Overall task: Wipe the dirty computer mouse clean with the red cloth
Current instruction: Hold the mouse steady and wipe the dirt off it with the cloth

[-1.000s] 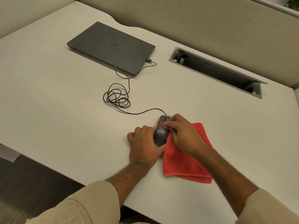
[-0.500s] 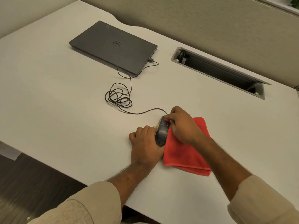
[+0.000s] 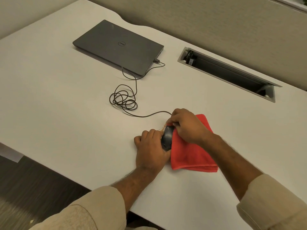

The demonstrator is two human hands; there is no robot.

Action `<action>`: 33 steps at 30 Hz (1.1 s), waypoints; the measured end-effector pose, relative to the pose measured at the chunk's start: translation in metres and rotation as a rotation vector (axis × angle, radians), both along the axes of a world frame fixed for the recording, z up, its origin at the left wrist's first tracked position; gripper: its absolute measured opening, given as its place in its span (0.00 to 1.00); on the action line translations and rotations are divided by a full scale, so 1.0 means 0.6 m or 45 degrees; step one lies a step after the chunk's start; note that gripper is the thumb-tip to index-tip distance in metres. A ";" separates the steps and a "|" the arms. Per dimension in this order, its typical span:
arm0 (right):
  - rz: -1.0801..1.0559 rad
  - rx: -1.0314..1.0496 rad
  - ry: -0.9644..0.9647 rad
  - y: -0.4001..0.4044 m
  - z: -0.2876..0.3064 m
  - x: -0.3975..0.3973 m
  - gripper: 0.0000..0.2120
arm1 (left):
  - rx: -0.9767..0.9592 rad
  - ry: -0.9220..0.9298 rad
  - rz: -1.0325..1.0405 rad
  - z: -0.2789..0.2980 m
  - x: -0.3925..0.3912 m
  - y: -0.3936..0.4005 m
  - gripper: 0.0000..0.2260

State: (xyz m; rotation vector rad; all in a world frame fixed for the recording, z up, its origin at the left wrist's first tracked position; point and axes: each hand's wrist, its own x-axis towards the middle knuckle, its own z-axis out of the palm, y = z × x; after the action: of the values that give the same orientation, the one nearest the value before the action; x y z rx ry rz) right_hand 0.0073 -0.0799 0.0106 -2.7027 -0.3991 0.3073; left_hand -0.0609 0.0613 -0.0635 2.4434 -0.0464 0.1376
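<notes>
Since a second earlier the right hand (image 3: 188, 126) had slid with its bunched corner of cloth (image 3: 192, 152) up the mouse (image 3: 167, 136), from mid-body to the front end where the cord (image 3: 123, 100) comes out; left hand (image 3: 150, 146) and mouse kept their place.

Left to right: left hand lay against the mouse's left flank, fingers curled round it, bracing it on the table (image 3: 58, 113). Mouse sat a little right of the middle of the table's near edge, set back from it. Long axis ran from near edge toward far edge, leaning slightly right at the front; nose pointed away from the person. Pale specks showed on its back, and a scatter of crumbs (image 3: 162, 127) lay on the table just left of the nose. Right hand pinched a cloth corner and pressed it onto the front end; the rest of the cloth lay folded on the table, touching the mouse's right side.

Step, as judged: wiping mid-way, top surface under work. Next move likely calls for a firm brace from the left hand and strokes over the speckled back and left flank, with cord clear.
</notes>
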 end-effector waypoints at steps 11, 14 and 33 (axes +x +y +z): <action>0.000 -0.048 -0.014 0.007 -0.001 0.022 0.17 | -0.005 -0.041 -0.014 -0.002 -0.001 0.001 0.21; 0.139 -0.069 -0.039 0.018 0.003 0.012 0.17 | 0.012 -0.034 -0.013 -0.002 0.000 0.000 0.20; 0.237 0.025 -0.091 0.005 0.009 -0.057 0.18 | 0.014 0.001 -0.036 -0.006 0.002 0.002 0.22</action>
State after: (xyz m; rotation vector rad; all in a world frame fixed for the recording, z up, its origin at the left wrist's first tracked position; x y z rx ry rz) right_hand -0.0272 -0.0770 0.0158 -2.6673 -0.6736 0.2567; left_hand -0.0599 0.0625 -0.0670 2.4524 -0.0810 0.1239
